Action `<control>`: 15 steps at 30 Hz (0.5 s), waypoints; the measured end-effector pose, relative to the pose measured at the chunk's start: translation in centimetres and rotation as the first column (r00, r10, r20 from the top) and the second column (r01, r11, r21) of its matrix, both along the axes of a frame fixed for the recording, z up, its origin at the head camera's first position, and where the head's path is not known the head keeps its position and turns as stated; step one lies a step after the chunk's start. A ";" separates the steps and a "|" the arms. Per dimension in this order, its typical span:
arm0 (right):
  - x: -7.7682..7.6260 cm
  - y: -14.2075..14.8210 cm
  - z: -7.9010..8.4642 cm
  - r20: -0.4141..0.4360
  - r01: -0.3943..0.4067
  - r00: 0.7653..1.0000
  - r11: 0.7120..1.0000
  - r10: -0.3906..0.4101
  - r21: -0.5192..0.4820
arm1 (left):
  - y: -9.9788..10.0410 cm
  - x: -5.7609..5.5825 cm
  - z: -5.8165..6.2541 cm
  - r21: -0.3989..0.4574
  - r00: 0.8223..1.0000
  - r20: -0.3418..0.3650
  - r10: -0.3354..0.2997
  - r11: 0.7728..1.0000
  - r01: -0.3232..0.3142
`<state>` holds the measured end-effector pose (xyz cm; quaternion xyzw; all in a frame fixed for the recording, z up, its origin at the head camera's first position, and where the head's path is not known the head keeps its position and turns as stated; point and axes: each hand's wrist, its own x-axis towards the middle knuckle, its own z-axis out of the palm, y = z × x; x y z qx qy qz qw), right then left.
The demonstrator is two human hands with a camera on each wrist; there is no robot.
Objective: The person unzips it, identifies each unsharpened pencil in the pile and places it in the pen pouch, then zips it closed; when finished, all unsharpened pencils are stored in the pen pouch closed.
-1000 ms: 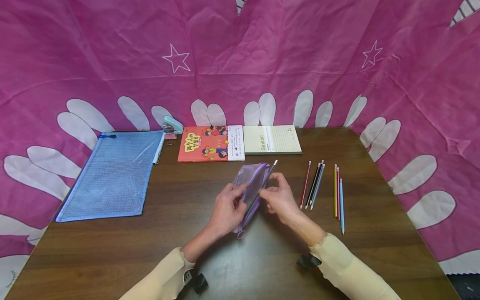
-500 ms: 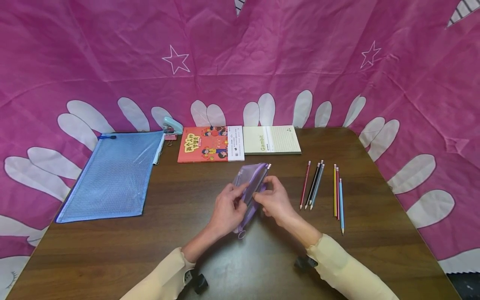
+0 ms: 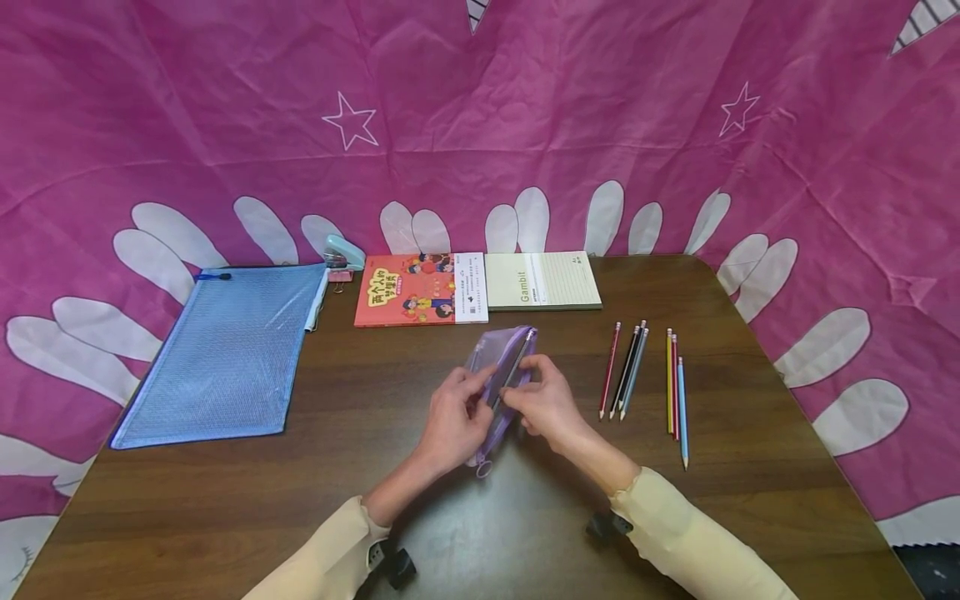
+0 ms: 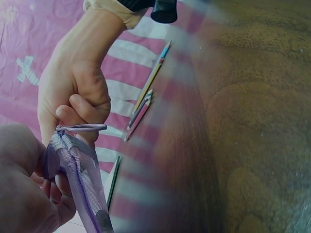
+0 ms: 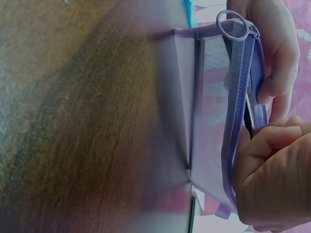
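A see-through purple mesh pencil pouch [image 3: 497, 343] stands tilted over the middle of the table, its zip open along the top. My left hand [image 3: 453, 421] grips its side, thumb and fingers about the zip edge. Lying along the opening is a dark pencil [image 3: 523, 348], its eraser end towards the pouch's far end. My right hand [image 3: 551, 406] pinches this pencil at the opening. In the right wrist view the pencil [image 5: 249, 114] shows between the zip edges, partly hidden by the fingers. A ring pull [image 5: 232, 25] hangs at the pouch's near end.
Right of the hands lie several pencils in two groups, one with dark ones [image 3: 628, 371], one with a light blue one [image 3: 682, 417]. Behind are a red book [image 3: 412, 292], a Gambit notebook [image 3: 555, 283] and a light blue stapler [image 3: 347, 250]. A blue mesh folder [image 3: 225, 358] lies left.
The pencil has slid down into the pouch, its eraser end dropping from above the far end to within it. My right hand has moved slightly left and down; my left hand stays put.
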<state>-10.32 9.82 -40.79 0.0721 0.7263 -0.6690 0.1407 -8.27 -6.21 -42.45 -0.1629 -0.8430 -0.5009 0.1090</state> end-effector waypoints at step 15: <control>-0.1 0.5 0.1 0.011 -0.046 0.999 0.999 0.046 0.001 | 0.0 -0.1 0.0 0.007 1.000 -0.024 0.005 1.000 -0.005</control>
